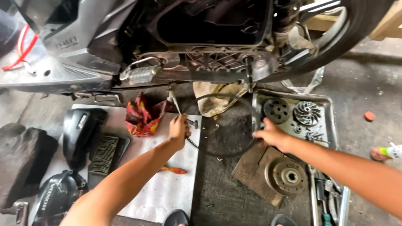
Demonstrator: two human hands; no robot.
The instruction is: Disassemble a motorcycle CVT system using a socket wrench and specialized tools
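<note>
A black toothed drive belt lies in a wide loop on the floor under a grey scooter with its transmission case open. My left hand pinches the belt's left side, next to a small bolt-like part. My right hand grips the belt's right side, at the edge of a metal tray. In the tray sit a dark round pulley part and a silver finned pulley face, with several small bolts.
A rusty clutch drum rests on a wooden board. A red cloth, black plastic covers, an air filter and an orange-handled tool lie on white sheeting. Hand tools lie at lower right.
</note>
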